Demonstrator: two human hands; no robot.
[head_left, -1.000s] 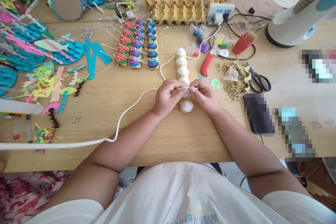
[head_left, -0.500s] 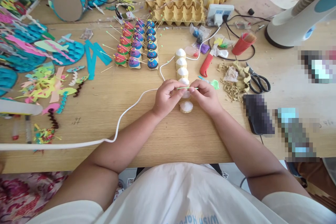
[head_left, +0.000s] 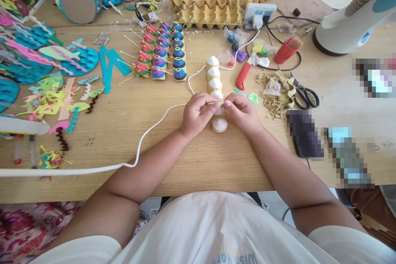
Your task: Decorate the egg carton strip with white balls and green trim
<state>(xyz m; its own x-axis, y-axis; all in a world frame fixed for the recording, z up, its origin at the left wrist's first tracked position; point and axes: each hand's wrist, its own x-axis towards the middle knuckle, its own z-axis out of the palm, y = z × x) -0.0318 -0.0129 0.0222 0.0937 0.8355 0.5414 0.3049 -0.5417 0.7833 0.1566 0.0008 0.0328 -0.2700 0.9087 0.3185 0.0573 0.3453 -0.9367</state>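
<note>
1. Painted red, purple and blue egg-carton cups [head_left: 159, 58] stand at eleven o'clock from the left hand [head_left: 197, 114].
2. Left hand: thumb and forefinger pinch a thin light-green strand [head_left: 217, 103].
3. Strand: level between both hands, over a row of white-topped egg-carton cups [head_left: 214, 73] reaching towards twelve o'clock.
4. Right hand [head_left: 243, 114]: fingertips closed at the strand's three-o'clock end.

Free room: bare table [head_left: 222, 165] between the forearms [head_left: 151, 163]; a strip between the white-topped cups [head_left: 214, 85] and the painted cups [head_left: 160, 51], crossed by a white cable [head_left: 77, 171]. Obstacles: thin sticks [head_left: 127, 55] jutting from the painted cups; green clay [head_left: 254, 98] and red tool [head_left: 243, 76] beyond the right hand [head_left: 243, 112]; scissors [head_left: 306, 98] farther right; egg tray [head_left: 213, 6] at the far side.
</note>
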